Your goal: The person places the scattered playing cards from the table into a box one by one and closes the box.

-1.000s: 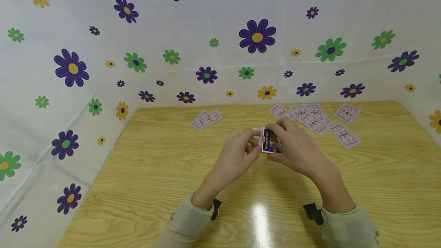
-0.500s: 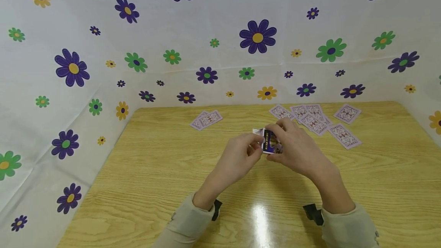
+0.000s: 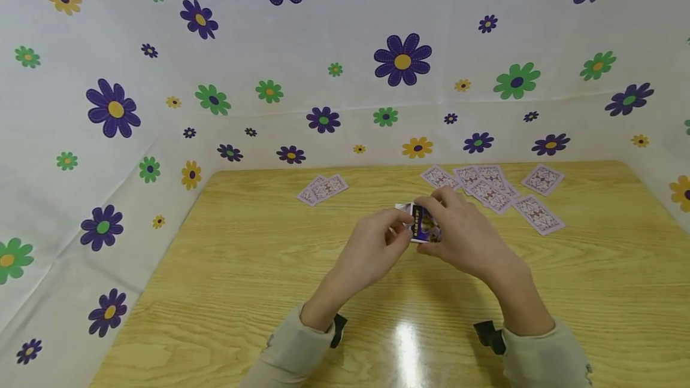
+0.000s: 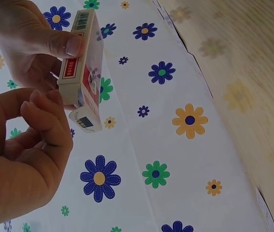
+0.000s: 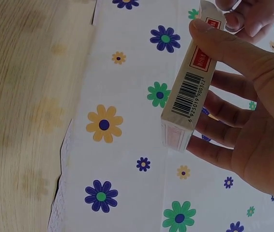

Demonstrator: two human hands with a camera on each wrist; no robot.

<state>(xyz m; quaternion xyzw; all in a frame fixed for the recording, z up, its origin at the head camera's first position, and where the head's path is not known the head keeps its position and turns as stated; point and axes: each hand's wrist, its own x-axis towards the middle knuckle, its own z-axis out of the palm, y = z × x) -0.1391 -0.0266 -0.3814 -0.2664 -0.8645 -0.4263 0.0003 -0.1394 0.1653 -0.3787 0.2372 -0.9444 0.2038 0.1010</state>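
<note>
Overhead, right hand [image 3: 463, 238] gripping card box [image 3: 423, 224], left hand [image 3: 372, 250] pinching its flap, above flower-walled wooden table [image 3: 242, 292].

Two hands meet in front of the body

The right hand [image 3: 463, 238] has thumb and curled fingers [image 5: 214, 130] clamped from both sides; the left hand [image 3: 372, 250] has its fingers [image 4: 50, 118] bent, tips together. Both forearms point forward, in beige sleeves [image 3: 293, 346].
</note>
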